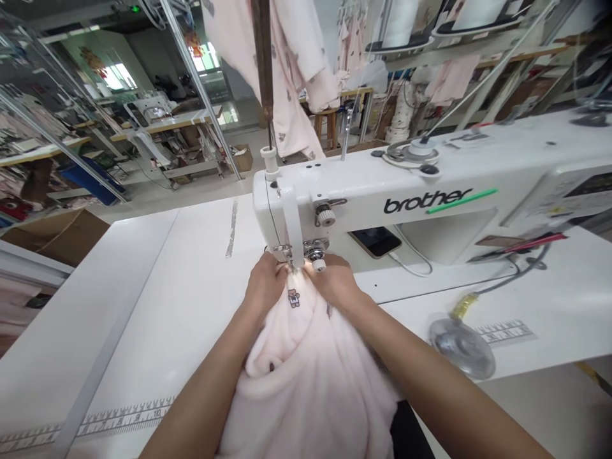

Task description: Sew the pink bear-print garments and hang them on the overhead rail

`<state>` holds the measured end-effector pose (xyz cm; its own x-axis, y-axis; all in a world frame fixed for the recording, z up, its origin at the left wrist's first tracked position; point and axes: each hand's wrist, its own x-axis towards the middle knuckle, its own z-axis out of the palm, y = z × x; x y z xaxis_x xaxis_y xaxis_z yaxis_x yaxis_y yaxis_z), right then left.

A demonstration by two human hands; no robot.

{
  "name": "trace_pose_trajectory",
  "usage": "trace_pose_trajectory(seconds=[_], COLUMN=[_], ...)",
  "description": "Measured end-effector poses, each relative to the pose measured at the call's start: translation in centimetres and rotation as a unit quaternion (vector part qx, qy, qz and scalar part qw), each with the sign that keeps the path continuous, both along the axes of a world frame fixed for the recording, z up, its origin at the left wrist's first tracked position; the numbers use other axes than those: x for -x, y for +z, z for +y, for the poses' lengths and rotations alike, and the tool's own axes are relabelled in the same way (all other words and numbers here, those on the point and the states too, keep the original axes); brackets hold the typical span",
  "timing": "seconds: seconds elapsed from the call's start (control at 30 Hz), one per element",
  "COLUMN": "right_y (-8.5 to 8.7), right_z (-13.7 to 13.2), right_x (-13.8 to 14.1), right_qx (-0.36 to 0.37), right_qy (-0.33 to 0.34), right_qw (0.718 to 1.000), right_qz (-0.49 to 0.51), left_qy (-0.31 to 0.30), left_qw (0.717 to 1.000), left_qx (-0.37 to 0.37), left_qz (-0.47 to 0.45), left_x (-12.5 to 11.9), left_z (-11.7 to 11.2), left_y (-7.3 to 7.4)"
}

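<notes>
A pale pink fleece garment [306,389] with a small teddy bear print [293,298] bunches up on the white sewing table [157,306] in front of me. My left hand [264,284] and my right hand [333,280] both grip its fabric, one on each side of the presser foot [297,258] of a white Brother sewing machine [382,197]. Their fingertips nearly meet close under the needle area. The machine head hides the needle point and the fabric beneath it.
A smartphone [375,242] on a charging cable lies under the machine arm. To the right are a round clear plastic disc [461,347] and a measuring tape strip [504,331]. A pink garment [282,76] hangs behind the machine, with thread cones [411,22] above.
</notes>
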<state>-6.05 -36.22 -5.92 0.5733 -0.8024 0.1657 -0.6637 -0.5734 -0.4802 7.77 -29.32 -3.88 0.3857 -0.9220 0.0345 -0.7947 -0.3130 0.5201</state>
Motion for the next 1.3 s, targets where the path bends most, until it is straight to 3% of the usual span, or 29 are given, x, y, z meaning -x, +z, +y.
trace_pose_trajectory(seconds=[0.1,0.23,0.6,0.77,1.0,1.13,1.3], right_y=[0.3,0.1,0.2,0.3,1.5,1.5,0.3], right_z=[-0.4,-1.1,-0.9,-0.9,0.0,0.7,0.5], right_x=[1.4,2.0,1.8,1.9,1.9,1.4,0.8], right_qx=[-0.082,-0.128,-0.154,-0.150,-0.175,-0.127,-0.025], right_qy=[0.051,0.050,0.039,0.030,0.065,0.057,0.096], right_qw=[0.988,0.971,0.970,0.972,0.974,0.985,0.993], right_qz=[-0.120,-0.195,-0.186,-0.176,-0.125,-0.098,-0.062], left_qy=[-0.006,-0.006,0.000,-0.014,-0.037,-0.046,-0.044], left_qw=[1.000,1.000,0.999,0.998,0.996,0.996,0.998], left_qx=[0.018,0.013,-0.026,-0.016,0.019,0.029,0.004], left_qz=[0.020,0.027,0.035,0.058,0.082,0.067,0.038], left_x=[0.0,0.0,-0.3,-0.2,-0.7,-0.5,0.4], left_z=[0.2,0.0,0.3,0.4,0.7,0.9,1.1], left_y=[0.0,0.1,0.1,0.5,-0.2,0.1,1.3])
